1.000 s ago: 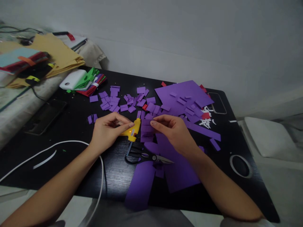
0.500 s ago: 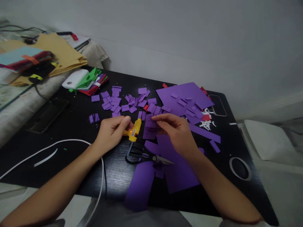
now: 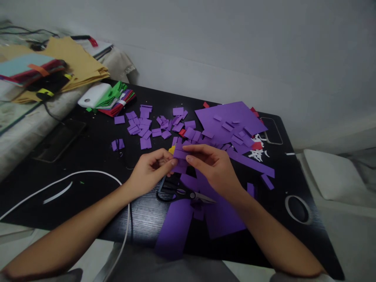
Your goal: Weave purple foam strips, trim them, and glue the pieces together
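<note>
My right hand (image 3: 216,164) pinches a small folded purple paper piece (image 3: 180,152) between thumb and fingers. From the other side my left hand (image 3: 154,169) has closed its thumb and fingertips on the piece's lower left edge. Behind the left fingers a yellow glue gun (image 3: 171,149) is mostly hidden; only part of its yellow body shows, with a bluish-grey glue stick (image 3: 161,185) poking out below. Just under the hands, black-handled scissors (image 3: 192,195) lie on large purple sheets (image 3: 173,227).
Many small folded purple pieces (image 3: 142,125) are scattered toward the back of the black table (image 3: 96,203). A larger purple sheet (image 3: 232,111) and white scraps (image 3: 257,154) lie at right. A white cable (image 3: 88,171) loops at left, near stacked coloured paper (image 3: 120,102).
My left hand has moved right, off the glue gun and onto the purple piece. My right hand has brought that piece slightly left, in front of the gun.
</note>
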`<state>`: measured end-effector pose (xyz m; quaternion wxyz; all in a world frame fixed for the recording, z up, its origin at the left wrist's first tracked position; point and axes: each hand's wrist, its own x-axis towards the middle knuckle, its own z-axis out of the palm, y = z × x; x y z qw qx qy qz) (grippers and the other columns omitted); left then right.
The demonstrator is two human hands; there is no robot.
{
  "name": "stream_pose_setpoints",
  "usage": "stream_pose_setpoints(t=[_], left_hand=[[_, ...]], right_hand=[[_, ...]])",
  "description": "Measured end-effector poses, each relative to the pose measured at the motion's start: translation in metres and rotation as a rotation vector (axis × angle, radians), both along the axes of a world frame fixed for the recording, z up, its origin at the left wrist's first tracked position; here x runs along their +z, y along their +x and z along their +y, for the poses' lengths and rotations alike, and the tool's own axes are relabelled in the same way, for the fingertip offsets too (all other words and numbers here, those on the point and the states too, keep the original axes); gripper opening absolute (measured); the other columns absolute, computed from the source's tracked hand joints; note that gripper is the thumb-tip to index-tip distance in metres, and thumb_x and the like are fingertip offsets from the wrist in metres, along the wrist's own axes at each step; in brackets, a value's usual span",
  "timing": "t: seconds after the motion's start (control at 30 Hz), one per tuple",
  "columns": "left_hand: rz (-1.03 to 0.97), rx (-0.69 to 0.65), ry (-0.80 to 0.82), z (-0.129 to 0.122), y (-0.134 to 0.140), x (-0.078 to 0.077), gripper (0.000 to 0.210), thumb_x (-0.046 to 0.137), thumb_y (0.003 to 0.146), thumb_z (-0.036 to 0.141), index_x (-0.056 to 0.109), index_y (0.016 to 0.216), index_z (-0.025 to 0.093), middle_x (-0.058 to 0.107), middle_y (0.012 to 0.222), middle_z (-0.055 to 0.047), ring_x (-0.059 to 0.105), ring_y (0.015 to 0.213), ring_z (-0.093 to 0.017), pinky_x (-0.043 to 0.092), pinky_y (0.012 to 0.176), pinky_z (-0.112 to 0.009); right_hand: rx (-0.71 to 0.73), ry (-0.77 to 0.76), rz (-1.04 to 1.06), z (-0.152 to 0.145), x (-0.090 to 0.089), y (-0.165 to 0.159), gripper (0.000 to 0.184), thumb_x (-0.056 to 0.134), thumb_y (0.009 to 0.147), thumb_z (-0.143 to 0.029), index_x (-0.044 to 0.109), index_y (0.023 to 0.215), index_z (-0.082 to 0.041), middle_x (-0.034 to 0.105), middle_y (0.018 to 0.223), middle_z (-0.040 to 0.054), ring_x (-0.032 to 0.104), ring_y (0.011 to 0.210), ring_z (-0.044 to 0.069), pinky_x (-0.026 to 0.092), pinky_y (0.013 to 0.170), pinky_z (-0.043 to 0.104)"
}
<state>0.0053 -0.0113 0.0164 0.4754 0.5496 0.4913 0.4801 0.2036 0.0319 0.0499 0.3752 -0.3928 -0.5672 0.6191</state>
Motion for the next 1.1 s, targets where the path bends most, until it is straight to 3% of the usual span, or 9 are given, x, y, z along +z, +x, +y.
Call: stream_pose_setpoints(t=[0.17,0.3,0.4,0.53,0.7,0.83,1.1], left_hand=[[-0.019,0.028,-0.027,-0.001,-0.001,0.001,0.023,0.074,0.090,0.035,0.067,0.079,0.016,0.065,0.063,0.001,0.061,0.052,-0.010,0.050,0.052,-0.019],[-0.032,0.014,-0.033,-0.002,0.000,0.000,0.023,0.073,0.091,0.034,0.066,0.081,0.016,0.064,0.063,0.002,0.060,0.053,-0.009,0.050,0.053,-0.019],[-0.090,0.029,0.026,-0.001,0.000,-0.003,0.019,0.076,0.089,0.030,0.065,0.099,0.018,0.067,0.074,0.002,0.063,0.061,-0.010,0.053,0.058,-0.019],[-0.130,0.031,0.133,0.000,-0.001,-0.005,0.040,0.078,0.088,0.024,0.061,0.123,0.022,0.070,0.090,0.000,0.067,0.072,-0.011,0.055,0.064,-0.019],[-0.044,0.086,0.148,0.001,0.000,-0.002,0.020,0.076,0.090,0.026,0.072,0.107,0.017,0.073,0.087,-0.004,0.070,0.074,-0.011,0.058,0.070,-0.021],[-0.046,0.111,0.099,0.001,0.000,0.000,0.017,0.073,0.093,0.029,0.073,0.104,0.017,0.069,0.070,0.001,0.068,0.060,-0.010,0.056,0.059,-0.019],[-0.028,0.156,0.042,0.002,-0.001,0.001,0.020,0.076,0.090,0.035,0.075,0.099,0.017,0.076,0.076,-0.001,0.073,0.064,-0.013,0.061,0.062,-0.022]], right_hand=[[0.101,-0.045,0.080,0.002,-0.007,0.000,0.040,0.085,0.075,-0.020,0.076,0.113,-0.025,0.079,0.115,0.0042,0.075,0.104,0.021,0.062,0.096,0.037],[0.090,-0.022,0.045,0.003,-0.009,0.000,0.034,0.084,0.077,-0.019,0.077,0.110,-0.025,0.079,0.108,0.0031,0.075,0.099,0.019,0.062,0.094,0.036],[0.064,-0.010,0.031,0.003,-0.008,-0.001,0.028,0.083,0.078,-0.019,0.078,0.105,-0.025,0.079,0.102,0.0021,0.075,0.095,0.018,0.062,0.092,0.035],[0.061,0.002,0.009,0.003,-0.008,-0.002,0.027,0.082,0.080,-0.022,0.078,0.106,-0.024,0.079,0.099,0.0024,0.074,0.092,0.018,0.062,0.089,0.035],[0.075,0.040,0.006,0.002,-0.011,-0.002,0.027,0.079,0.082,-0.024,0.077,0.109,-0.024,0.078,0.102,0.0035,0.073,0.095,0.018,0.061,0.088,0.035],[0.068,0.053,-0.024,0.000,-0.011,-0.002,0.031,0.079,0.082,-0.022,0.075,0.113,-0.025,0.076,0.096,0.0025,0.072,0.089,0.017,0.061,0.082,0.033],[0.074,0.070,-0.045,-0.001,-0.010,-0.003,0.032,0.077,0.084,-0.020,0.073,0.115,-0.024,0.076,0.094,0.0017,0.074,0.089,0.017,0.061,0.084,0.034]])
